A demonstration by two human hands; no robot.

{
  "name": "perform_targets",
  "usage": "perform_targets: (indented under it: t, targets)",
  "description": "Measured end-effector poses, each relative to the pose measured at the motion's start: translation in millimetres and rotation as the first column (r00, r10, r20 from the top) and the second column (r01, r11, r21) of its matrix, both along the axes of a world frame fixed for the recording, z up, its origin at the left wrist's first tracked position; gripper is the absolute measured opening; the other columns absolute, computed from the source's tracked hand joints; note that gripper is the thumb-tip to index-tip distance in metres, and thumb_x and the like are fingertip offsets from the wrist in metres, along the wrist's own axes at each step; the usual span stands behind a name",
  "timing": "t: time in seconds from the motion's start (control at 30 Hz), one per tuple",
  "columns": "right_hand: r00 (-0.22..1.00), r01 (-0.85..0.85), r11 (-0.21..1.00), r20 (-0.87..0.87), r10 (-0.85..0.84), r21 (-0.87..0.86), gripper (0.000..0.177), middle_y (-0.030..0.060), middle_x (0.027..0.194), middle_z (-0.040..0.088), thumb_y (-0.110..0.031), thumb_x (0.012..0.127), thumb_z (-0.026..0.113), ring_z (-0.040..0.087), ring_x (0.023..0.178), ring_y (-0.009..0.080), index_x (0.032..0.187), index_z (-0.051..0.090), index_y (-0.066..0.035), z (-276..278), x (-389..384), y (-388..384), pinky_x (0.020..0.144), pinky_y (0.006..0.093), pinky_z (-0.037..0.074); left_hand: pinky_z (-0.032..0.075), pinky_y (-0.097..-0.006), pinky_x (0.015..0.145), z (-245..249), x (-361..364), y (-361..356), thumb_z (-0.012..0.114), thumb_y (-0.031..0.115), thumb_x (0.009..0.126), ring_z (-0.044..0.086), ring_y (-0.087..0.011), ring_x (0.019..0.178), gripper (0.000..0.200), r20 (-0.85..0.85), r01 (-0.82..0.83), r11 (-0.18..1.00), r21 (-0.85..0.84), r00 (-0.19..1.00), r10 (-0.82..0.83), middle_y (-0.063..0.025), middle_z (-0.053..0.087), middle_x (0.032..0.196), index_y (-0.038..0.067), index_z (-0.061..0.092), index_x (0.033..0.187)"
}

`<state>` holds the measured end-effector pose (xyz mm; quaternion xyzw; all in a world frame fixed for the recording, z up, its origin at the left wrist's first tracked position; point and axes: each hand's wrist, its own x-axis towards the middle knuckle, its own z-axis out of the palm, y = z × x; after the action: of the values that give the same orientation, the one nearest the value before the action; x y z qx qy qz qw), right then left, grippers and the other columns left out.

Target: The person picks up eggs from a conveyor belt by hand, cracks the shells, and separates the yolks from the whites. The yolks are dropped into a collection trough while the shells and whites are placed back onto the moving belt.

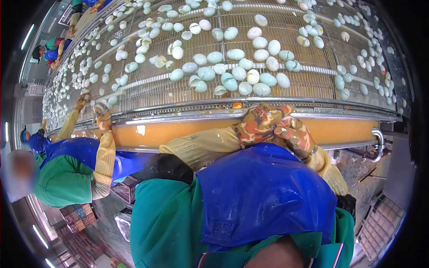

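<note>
My left hand [258, 123], in a camouflage-patterned glove with a long cream sleeve, is above a trough of orange liquid [192, 128]. Beside and partly against it is my right hand [296, 136], gloved the same way. Fingers on both hands are curled in; whatever is between them is hidden. A metal rail [187, 107] runs just beyond my hands. Past it, pale blue and white eggs [261, 89] lie on a slatted metal conveyor [313, 76]. Some shells look cracked or broken. A small orange smear [237, 105] sits on the rail near my left hand.
To my left, a co-worker [62, 178] in green and blue reaches gloved hands [103, 117] to the conveyor edge. More people stand farther along. A bent metal pipe [380, 145] is at the trough's right end. A metal grid [382, 228] stands at lower right.
</note>
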<state>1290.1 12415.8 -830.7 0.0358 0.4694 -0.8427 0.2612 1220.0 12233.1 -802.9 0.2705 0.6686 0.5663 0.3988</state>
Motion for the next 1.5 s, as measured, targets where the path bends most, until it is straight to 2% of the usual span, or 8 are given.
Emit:
perform_targets:
  t: [0.2,0.27,0.37,0.63,0.7,0.8,0.93,1.5]
  targets:
    - [0.869,-0.136,0.769,-0.298,0.395,0.624,0.037,0.0094,0.116,0.058,-0.011,0.085,0.058,0.058,0.101,0.0237,0.121,0.052,-0.006,23,-13,25,0.088,0.0332,0.046,0.043,-0.0344,0.091,-110,-8,19,0.050,0.010,0.090,0.051,-0.0207,0.111,0.039,0.397,-0.135,0.747,0.651,0.899,-0.184,-0.0132,0.054,0.121,0.002,0.045,0.129]
    - [0.759,-0.030,0.450,-0.273,0.591,0.892,0.038,0.0118,0.119,0.055,-0.012,0.085,0.058,0.058,0.100,0.0274,0.122,0.052,-0.007,31,-14,39,0.085,0.0350,0.048,0.043,-0.0360,0.088,-101,-44,15,0.054,0.011,0.088,0.050,-0.0222,0.111,0.033,-0.353,0.055,0.811,0.582,0.916,0.191,-0.0138,0.053,0.119,0.005,0.050,0.121]
    - [0.787,-0.025,0.304,-0.168,0.593,0.952,0.038,0.0144,0.124,0.051,-0.013,0.085,0.058,0.058,0.100,0.0297,0.122,0.051,-0.005,44,-14,54,0.082,0.0373,0.050,0.046,-0.0344,0.079,-13,-134,-41,0.058,0.024,0.087,0.055,-0.0203,0.091,0.033,-0.243,-0.502,0.845,0.182,0.810,0.533,-0.0094,0.058,0.101,0.004,0.054,0.112]
    - [0.993,0.048,0.994,-0.108,-0.037,0.099,0.032,0.0132,0.127,0.048,-0.019,0.091,0.045,0.056,0.104,0.0247,0.119,0.050,-0.005,-78,-96,77,0.090,0.0376,0.046,0.045,-0.0394,0.084,-13,-129,-51,0.060,0.031,0.082,0.058,-0.0303,0.097,0.051,-0.813,-0.354,0.798,-0.488,0.518,-0.267,-0.0164,0.060,0.108,0.007,0.048,0.125]
    - [0.816,0.163,0.530,-0.416,0.401,0.832,0.031,0.0130,0.121,0.050,-0.018,0.090,0.045,0.057,0.100,0.0249,0.118,0.051,-0.005,-102,-126,69,0.087,0.0376,0.046,0.045,-0.0410,0.082,-20,-129,-48,0.059,0.031,0.082,0.058,-0.0315,0.096,0.055,-0.746,-0.326,0.762,-0.560,0.598,-0.293,-0.0154,0.060,0.108,0.008,0.044,0.129]
    - [0.667,0.280,0.153,-0.307,0.679,0.948,0.031,0.0127,0.112,0.054,-0.018,0.088,0.046,0.058,0.094,0.0253,0.115,0.053,-0.005,-126,-148,57,0.083,0.0375,0.047,0.046,-0.0404,0.081,-89,-134,-58,0.057,0.030,0.083,0.058,-0.0335,0.094,0.052,-0.150,-0.353,0.904,-0.241,0.934,0.325,-0.0183,0.060,0.103,0.011,0.044,0.130]
    - [0.580,0.345,0.017,-0.228,0.782,0.938,0.030,0.0123,0.100,0.058,-0.018,0.086,0.047,0.059,0.086,0.0257,0.112,0.055,-0.005,-143,-162,47,0.077,0.0374,0.047,0.046,-0.0399,0.081,-105,-147,-41,0.055,0.031,0.084,0.059,-0.0331,0.093,0.046,-0.549,-0.374,0.821,-0.431,0.831,0.090,-0.0182,0.061,0.100,0.010,0.048,0.125]
    - [0.675,-0.004,0.697,-0.512,0.531,0.717,0.025,0.0088,0.092,0.063,-0.014,0.084,0.054,0.061,0.081,0.0196,0.108,0.062,-0.014,4,-49,183,0.075,0.0324,0.048,0.047,-0.0376,0.069,-39,-64,32,0.065,0.027,0.078,0.060,-0.0267,0.086,0.052,-0.486,-0.371,0.772,-0.517,0.869,0.092,-0.0140,0.064,0.095,0.008,0.050,0.124]
